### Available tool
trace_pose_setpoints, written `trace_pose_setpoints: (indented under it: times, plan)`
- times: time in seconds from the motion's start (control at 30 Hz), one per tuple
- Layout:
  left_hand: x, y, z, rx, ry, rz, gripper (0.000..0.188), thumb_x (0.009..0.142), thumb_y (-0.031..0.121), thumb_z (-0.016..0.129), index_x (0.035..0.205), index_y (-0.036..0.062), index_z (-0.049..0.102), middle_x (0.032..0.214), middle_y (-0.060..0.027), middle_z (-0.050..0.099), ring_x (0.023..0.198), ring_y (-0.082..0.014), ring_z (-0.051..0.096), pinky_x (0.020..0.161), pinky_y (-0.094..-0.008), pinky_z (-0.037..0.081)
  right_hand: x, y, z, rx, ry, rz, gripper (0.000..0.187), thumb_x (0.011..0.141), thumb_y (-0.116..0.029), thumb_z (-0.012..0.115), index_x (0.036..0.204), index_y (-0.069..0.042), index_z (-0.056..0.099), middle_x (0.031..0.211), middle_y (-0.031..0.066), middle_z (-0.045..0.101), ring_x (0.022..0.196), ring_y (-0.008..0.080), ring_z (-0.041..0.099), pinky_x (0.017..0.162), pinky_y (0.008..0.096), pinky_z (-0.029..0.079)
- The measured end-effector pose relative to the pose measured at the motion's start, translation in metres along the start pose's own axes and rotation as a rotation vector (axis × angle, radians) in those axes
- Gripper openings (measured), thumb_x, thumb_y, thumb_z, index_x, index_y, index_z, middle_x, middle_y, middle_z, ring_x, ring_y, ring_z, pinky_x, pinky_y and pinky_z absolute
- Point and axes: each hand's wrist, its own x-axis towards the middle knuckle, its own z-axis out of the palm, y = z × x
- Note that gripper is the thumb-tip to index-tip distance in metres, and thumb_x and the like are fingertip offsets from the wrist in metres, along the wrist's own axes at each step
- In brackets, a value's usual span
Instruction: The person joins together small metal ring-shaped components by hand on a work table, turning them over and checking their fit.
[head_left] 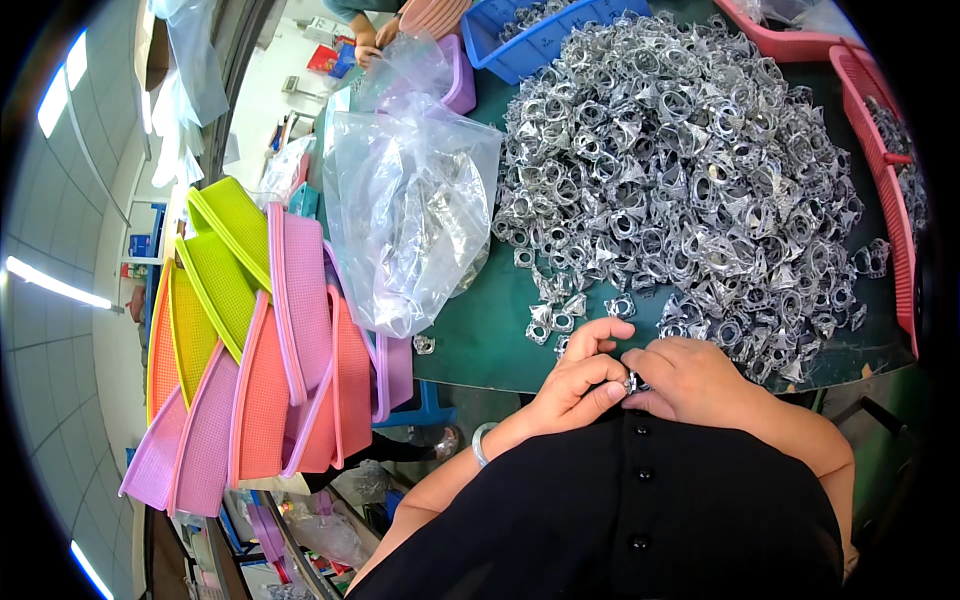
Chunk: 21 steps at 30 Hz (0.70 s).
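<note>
A small silvery metal part (631,382) is pinched between both my hands, close to my body at the near edge of the green table (480,340). My left hand (583,372) grips it from the left with fingertips curled. My right hand (692,378) covers it from the right, so most of the part is hidden. A big heap of similar shiny metal parts (690,180) fills the table just beyond my hands. A few loose parts (552,318) lie apart from the heap near my left hand.
A clear plastic bag (410,200) lies on the table's left. Stacked green, pink and orange mesh baskets (260,350) lean at the left. Red baskets (880,150) line the right edge, a blue crate (530,40) stands at the back. Another person's hands (375,40) work at the far end.
</note>
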Motion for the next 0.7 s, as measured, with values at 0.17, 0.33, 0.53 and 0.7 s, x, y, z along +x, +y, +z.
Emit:
trace_pose_setpoints:
  times: [0.17, 0.33, 0.53, 0.7]
  plan:
    - [0.003, 0.001, -0.001, 0.020, -0.005, 0.026, 0.010, 0.085, 0.012, 0.056, 0.083, 0.0027, 0.055, 0.124, -0.0168, 0.038, 0.110, -0.0250, 0.040, 0.092, -0.0361, 0.033, 0.002, -0.001, -0.004, -0.058, 0.006, -0.015, 0.031, 0.069, -0.027, 0.070, 0.081, -0.004, 0.052, 0.072, 0.0065, 0.055, 0.066, 0.0237, 0.058, 0.056, 0.0336, 0.048]
    - [0.007, 0.001, 0.001, -0.010, -0.021, 0.040, 0.012, 0.086, 0.013, 0.055, 0.081, 0.0021, 0.053, 0.121, -0.0161, 0.039, 0.110, -0.0256, 0.039, 0.092, -0.0361, 0.032, 0.003, 0.001, -0.006, -0.035, -0.006, -0.026, 0.031, 0.069, -0.027, 0.070, 0.080, -0.004, 0.052, 0.072, 0.0063, 0.055, 0.066, 0.0235, 0.058, 0.056, 0.0335, 0.048]
    - [0.004, 0.000, 0.004, 0.019, 0.016, 0.095, 0.015, 0.086, 0.014, 0.055, 0.079, 0.0015, 0.052, 0.117, -0.0162, 0.039, 0.108, -0.0268, 0.039, 0.098, -0.0392, 0.027, 0.003, 0.001, -0.007, 0.045, -0.016, -0.044, 0.030, 0.069, -0.026, 0.070, 0.079, -0.005, 0.050, 0.072, 0.0069, 0.054, 0.067, 0.0244, 0.058, 0.056, 0.0342, 0.047]
    - [-0.006, 0.001, 0.006, 0.062, 0.060, 0.132, 0.018, 0.087, 0.018, 0.054, 0.077, 0.0026, 0.052, 0.113, -0.0157, 0.040, 0.108, -0.0278, 0.039, 0.098, -0.0402, 0.027, 0.001, -0.011, -0.003, -0.036, -0.021, -0.007, 0.029, 0.068, -0.023, 0.070, 0.082, -0.006, 0.051, 0.073, 0.0079, 0.054, 0.066, 0.0261, 0.057, 0.057, 0.0352, 0.046]
